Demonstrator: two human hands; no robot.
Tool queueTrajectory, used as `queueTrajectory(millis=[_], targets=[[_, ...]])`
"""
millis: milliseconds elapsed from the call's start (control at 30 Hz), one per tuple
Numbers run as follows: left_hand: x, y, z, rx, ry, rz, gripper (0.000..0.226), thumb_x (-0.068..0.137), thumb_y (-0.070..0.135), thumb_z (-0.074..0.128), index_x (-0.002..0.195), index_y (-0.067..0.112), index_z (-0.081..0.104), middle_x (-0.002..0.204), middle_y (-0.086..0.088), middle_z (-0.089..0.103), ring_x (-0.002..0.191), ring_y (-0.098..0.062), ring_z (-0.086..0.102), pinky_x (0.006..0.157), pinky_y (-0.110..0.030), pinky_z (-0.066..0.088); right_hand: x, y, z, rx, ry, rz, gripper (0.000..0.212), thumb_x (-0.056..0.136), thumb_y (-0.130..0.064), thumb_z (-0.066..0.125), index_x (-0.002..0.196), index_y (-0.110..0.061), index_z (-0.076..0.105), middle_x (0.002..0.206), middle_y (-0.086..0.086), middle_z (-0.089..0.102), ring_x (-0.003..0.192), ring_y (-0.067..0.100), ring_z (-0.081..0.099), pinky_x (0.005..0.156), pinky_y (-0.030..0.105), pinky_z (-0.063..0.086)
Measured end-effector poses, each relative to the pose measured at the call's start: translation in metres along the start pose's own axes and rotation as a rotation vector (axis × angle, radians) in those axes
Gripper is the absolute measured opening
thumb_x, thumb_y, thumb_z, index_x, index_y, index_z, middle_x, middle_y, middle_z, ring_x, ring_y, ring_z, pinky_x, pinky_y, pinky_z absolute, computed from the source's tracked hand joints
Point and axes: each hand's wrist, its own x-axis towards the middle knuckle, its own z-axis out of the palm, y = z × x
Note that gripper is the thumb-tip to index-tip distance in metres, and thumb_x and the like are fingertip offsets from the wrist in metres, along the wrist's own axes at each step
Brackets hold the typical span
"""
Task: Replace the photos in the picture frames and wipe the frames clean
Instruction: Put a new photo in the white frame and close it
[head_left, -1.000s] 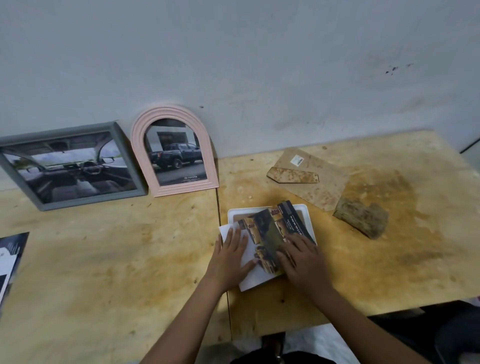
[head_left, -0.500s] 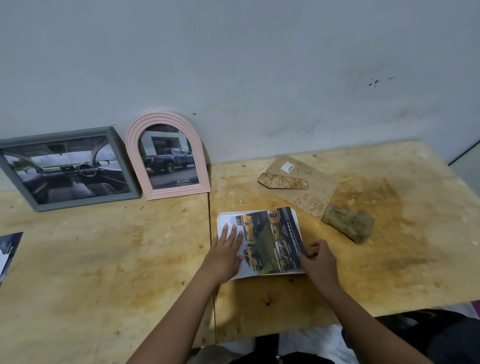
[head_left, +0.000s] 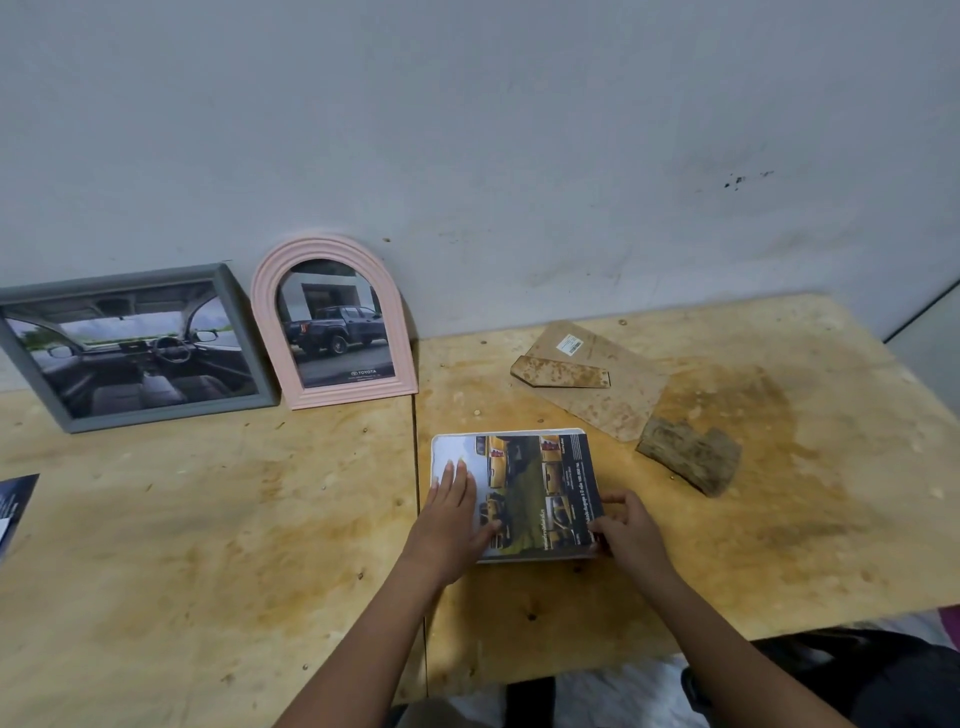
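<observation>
A white frame (head_left: 566, 432) lies flat on the wooden table, almost covered by a printed photo (head_left: 540, 483) of yellow trucks with a dark text strip on its right. My left hand (head_left: 451, 512) presses flat on the photo's left part with straight fingers. My right hand (head_left: 626, 530) pinches the photo's lower right corner at the frame's edge. Against the wall lean a grey frame (head_left: 132, 345) with a car-interior photo and a pink arched frame (head_left: 332, 322) with a dark pickup photo.
A brown backing board (head_left: 618, 395) with a stand strip (head_left: 558, 372) lies behind the white frame. A folded brownish cloth (head_left: 688, 460) sits to the right. A dark leaflet (head_left: 13, 506) pokes in at the left edge. A seam (head_left: 417, 457) runs between the two table boards.
The photo has been turned from askew to square over the white frame. My right hand slid from on top of the photo to its lower right corner.
</observation>
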Motion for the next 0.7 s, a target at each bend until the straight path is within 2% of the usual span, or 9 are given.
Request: queueTrajectory(millis=[133,200,267,333,467,600,667,700], targets=[[-0.005,0.0,0.002,0.016,0.009,-0.002,0.082,0.096,0.054,0.031,0.149,0.003,-0.006,0.158,-0.012,-0.012,0.145,-0.023,-0.014,0.117,-0.032,-0.003,-0.003,0.002,0.004,-0.243,0.062,-0.151,0.022,0.086,-0.009,0.062,0.105,-0.015,0.052,0.097,0.006,0.062,0.073,0.006,0.057,0.05,0.011,0.045],[-0.005,0.0,0.001,0.018,0.027,0.013,0.082,0.096,0.053,0.029,0.148,0.001,-0.006,0.158,-0.015,-0.01,0.146,-0.025,-0.012,0.117,-0.032,-0.003,-0.004,0.004,0.007,-0.405,0.135,-0.23,0.031,0.084,-0.014,0.065,0.113,-0.012,0.054,0.105,0.002,0.052,0.086,0.008,0.051,0.062,0.01,0.04],[-0.006,0.001,0.0,0.01,0.063,0.032,0.08,0.097,0.053,0.029,0.148,0.0,-0.003,0.158,-0.016,-0.007,0.146,-0.026,-0.01,0.116,-0.03,-0.006,-0.003,0.01,0.009,-0.637,0.214,-0.332,0.04,0.079,-0.019,0.068,0.117,-0.012,0.055,0.112,0.005,0.049,0.099,0.017,0.048,0.075,0.019,0.043],[-0.005,0.0,0.002,-0.019,0.095,0.061,0.078,0.097,0.052,0.031,0.149,0.002,0.002,0.158,-0.015,-0.004,0.146,-0.026,-0.009,0.112,-0.027,-0.008,-0.004,0.018,0.015,-0.816,0.212,-0.423,0.043,0.075,-0.022,0.069,0.116,-0.013,0.058,0.116,0.007,0.053,0.104,0.023,0.05,0.081,0.031,0.048],[-0.004,-0.005,0.003,-0.028,0.107,0.104,0.073,0.097,0.051,0.031,0.15,0.006,0.008,0.159,-0.012,-0.001,0.146,-0.023,-0.009,0.111,-0.027,-0.009,-0.01,0.025,0.03,-0.879,0.12,-0.524,0.033,0.077,-0.019,0.069,0.11,-0.016,0.064,0.113,0.005,0.06,0.102,0.023,0.058,0.08,0.034,0.052],[0.0,-0.01,-0.002,0.01,0.133,0.127,0.054,0.101,0.028,0.03,0.148,0.005,0.017,0.157,-0.017,0.008,0.146,-0.026,-0.007,0.109,-0.029,-0.009,-0.01,0.019,0.034,-0.85,0.115,-0.47,0.025,0.076,-0.017,0.068,0.101,-0.017,0.066,0.106,0.002,0.061,0.094,0.02,0.06,0.073,0.031,0.053],[0.006,-0.013,-0.013,-0.005,0.186,0.139,0.05,0.097,0.019,0.041,0.143,0.002,0.031,0.154,-0.019,0.021,0.146,-0.032,0.01,0.111,-0.031,0.0,-0.007,0.014,0.035,-0.848,0.108,-0.472,0.018,0.074,-0.016,0.071,0.091,-0.019,0.066,0.097,0.0,0.062,0.087,0.018,0.061,0.068,0.029,0.05],[0.011,-0.013,-0.019,-0.01,0.213,0.153,0.047,0.091,0.013,0.053,0.134,-0.002,0.044,0.146,-0.022,0.036,0.14,-0.037,0.027,0.112,-0.034,0.012,-0.003,0.011,0.034,-0.831,0.118,-0.483,0.014,0.075,-0.016,0.071,0.088,-0.019,0.066,0.094,-0.001,0.061,0.085,0.018,0.06,0.068,0.029,0.049]])
